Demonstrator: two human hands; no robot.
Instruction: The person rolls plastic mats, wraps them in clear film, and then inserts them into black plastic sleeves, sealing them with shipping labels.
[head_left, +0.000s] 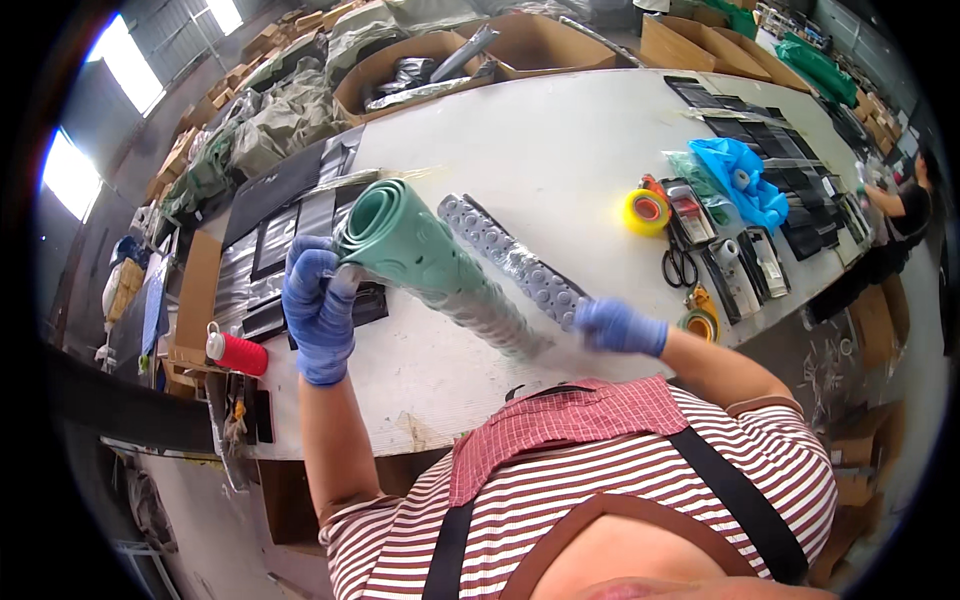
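- The green mat [415,250] is rolled into a tight tube, its spiral end facing up-left, pale round suction cups showing along its lower length; it is held above the white surface [540,150].
- The left hand [318,300], blue-gloved, is wrapped around the spiral end.
- The right hand [618,326], also gloved, pinches the loose edge.
- A yellow tape roll [646,211] and scissors [680,265] lie well apart.

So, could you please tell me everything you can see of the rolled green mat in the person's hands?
The rolled green mat is a pale green, rubbery-looking sheet wound into a tight tube, its spiral end facing up and left. Raised round marks show on its surface. Its lower part sits inside a clear plastic sleeve. It lies slantwise above the white table. The gloved left hand grips the spiral end; the gloved right hand is at the sleeve's end.
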